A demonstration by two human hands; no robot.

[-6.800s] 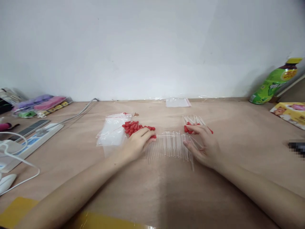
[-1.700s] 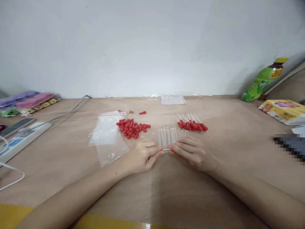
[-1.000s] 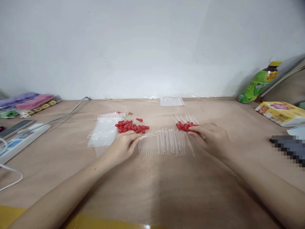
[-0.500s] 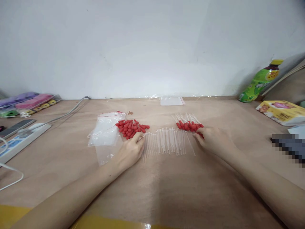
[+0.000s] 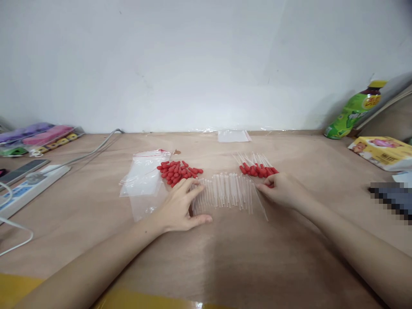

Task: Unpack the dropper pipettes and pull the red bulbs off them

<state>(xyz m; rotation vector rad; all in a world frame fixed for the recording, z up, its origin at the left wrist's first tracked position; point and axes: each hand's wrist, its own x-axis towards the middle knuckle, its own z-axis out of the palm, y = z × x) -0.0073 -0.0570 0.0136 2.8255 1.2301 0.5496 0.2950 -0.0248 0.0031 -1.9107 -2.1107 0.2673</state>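
Observation:
A row of clear glass dropper tubes (image 5: 227,194) lies on the wooden table (image 5: 225,257) between my hands. My left hand (image 5: 180,206) rests open at the row's left end, fingers spread, thumb stretched along the table. My right hand (image 5: 281,191) is curled at the row's right end, its fingertips pinched on a tube with a red cap. A loose pile of red rubber caps (image 5: 178,171) sits just beyond my left hand. A bunch of tubes fitted with red caps (image 5: 257,167) lies just beyond my right hand.
Clear zip bags (image 5: 143,180) lie left of the caps, another small bag (image 5: 233,136) by the wall. A power strip (image 5: 28,184), cables and a phone sit far left. A green bottle (image 5: 357,111) and a yellow packet (image 5: 383,150) stand far right.
My left hand has slid back from the cap pile and spread open beside the tube row. My right hand has drawn slightly toward me, away from the capped bunch.

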